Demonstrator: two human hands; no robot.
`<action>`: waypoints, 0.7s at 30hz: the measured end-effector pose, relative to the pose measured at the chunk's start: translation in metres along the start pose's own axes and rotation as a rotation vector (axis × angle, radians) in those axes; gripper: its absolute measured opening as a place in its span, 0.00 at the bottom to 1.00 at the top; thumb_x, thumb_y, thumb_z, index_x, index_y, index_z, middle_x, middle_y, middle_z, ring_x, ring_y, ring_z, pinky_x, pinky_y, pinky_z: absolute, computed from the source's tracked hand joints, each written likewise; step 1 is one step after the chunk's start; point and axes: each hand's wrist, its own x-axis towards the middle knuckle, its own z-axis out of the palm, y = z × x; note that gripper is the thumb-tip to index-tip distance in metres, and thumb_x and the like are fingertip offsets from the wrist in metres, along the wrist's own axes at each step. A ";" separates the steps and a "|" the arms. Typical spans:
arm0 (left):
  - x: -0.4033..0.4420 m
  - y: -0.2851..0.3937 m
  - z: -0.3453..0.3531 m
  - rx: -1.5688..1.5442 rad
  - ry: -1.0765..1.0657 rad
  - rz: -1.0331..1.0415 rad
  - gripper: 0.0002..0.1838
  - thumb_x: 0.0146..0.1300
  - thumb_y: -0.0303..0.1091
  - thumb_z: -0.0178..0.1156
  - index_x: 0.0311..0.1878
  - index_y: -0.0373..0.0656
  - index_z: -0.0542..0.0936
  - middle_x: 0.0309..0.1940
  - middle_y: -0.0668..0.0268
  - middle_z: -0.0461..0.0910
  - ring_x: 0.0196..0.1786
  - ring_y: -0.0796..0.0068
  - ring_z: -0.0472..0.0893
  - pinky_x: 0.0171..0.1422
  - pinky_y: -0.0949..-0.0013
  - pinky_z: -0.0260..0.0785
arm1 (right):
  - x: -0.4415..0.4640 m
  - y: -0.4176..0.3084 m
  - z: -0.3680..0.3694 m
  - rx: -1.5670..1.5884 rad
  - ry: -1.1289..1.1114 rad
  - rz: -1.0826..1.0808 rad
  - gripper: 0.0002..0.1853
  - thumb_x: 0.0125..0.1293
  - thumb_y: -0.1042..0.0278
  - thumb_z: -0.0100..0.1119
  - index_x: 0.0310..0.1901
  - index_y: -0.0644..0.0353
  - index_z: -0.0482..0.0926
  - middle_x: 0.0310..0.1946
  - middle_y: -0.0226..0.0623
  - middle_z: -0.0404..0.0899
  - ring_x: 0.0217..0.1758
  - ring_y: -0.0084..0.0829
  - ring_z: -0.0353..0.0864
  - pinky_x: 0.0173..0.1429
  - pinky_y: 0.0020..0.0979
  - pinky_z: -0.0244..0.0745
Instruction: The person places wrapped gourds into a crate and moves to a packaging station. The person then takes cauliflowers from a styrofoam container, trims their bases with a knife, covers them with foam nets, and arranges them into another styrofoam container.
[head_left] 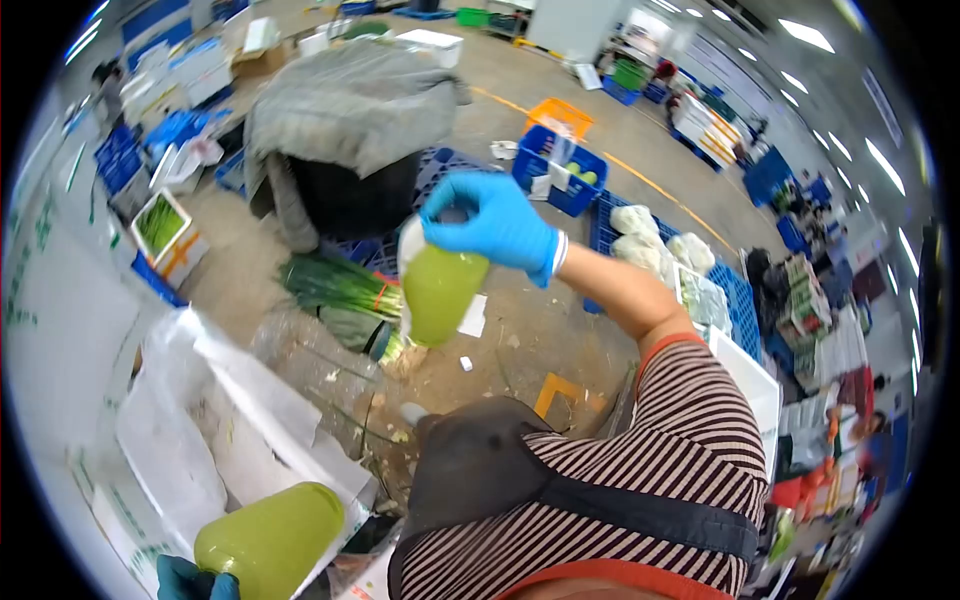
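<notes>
My right hand (492, 222), in a blue glove, is raised near the middle of the view. Its fingers are closed on the top end of a smooth, light green gourd (440, 297) that hangs down from them. Something white shows along that gourd's left side; I cannot make out what it is. At the lower left edge my left hand (190, 582), also gloved, grips the end of a second green gourd (272, 545). This gourd lies tilted over the edge of a white box (135, 530), beside its white paper lining (170, 420). Part of the left hand is out of view.
Bundled green onions (340, 290) lie on the floor, near a dark bin under a grey cloth (340, 100). A blue crate (575, 195) holds round green produce. White-wrapped vegetables (640, 240) stand on a blue pallet (738, 300) to the right. Other people work farther off.
</notes>
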 end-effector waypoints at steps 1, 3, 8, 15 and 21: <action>0.024 0.007 0.000 0.012 -0.031 0.065 0.14 0.44 0.23 0.61 0.29 0.45 0.64 0.15 0.68 0.66 0.11 0.76 0.64 0.11 0.72 0.57 | -0.011 0.013 0.004 -0.067 0.050 0.035 0.12 0.56 0.63 0.71 0.38 0.60 0.83 0.31 0.34 0.83 0.33 0.20 0.80 0.40 0.26 0.76; -0.009 0.060 0.048 -0.008 -0.137 0.038 0.15 0.42 0.23 0.62 0.27 0.45 0.64 0.14 0.69 0.64 0.11 0.78 0.63 0.12 0.73 0.56 | -0.092 0.047 -0.066 -0.128 0.170 0.177 0.12 0.55 0.63 0.71 0.38 0.60 0.83 0.30 0.34 0.83 0.33 0.20 0.80 0.40 0.26 0.76; 0.007 0.138 0.160 -0.017 -0.318 0.144 0.17 0.40 0.27 0.67 0.23 0.42 0.64 0.15 0.73 0.63 0.20 0.85 0.62 0.22 0.75 0.55 | -0.214 0.121 -0.152 -0.206 0.519 0.490 0.11 0.55 0.64 0.71 0.36 0.60 0.83 0.31 0.34 0.83 0.34 0.21 0.81 0.41 0.26 0.77; 0.006 0.213 0.385 -0.008 -0.505 0.287 0.18 0.45 0.30 0.70 0.22 0.37 0.66 0.15 0.69 0.69 0.23 0.84 0.65 0.26 0.73 0.63 | -0.343 0.209 -0.260 -0.395 0.794 0.725 0.11 0.54 0.64 0.71 0.35 0.60 0.83 0.29 0.35 0.84 0.31 0.21 0.81 0.40 0.26 0.77; 0.008 0.236 0.575 -0.162 -0.418 0.160 0.19 0.49 0.30 0.70 0.22 0.38 0.65 0.17 0.71 0.63 0.26 0.84 0.61 0.28 0.72 0.60 | -0.413 0.266 -0.348 -0.366 0.948 0.857 0.11 0.53 0.65 0.71 0.34 0.60 0.82 0.28 0.35 0.84 0.31 0.22 0.81 0.40 0.27 0.77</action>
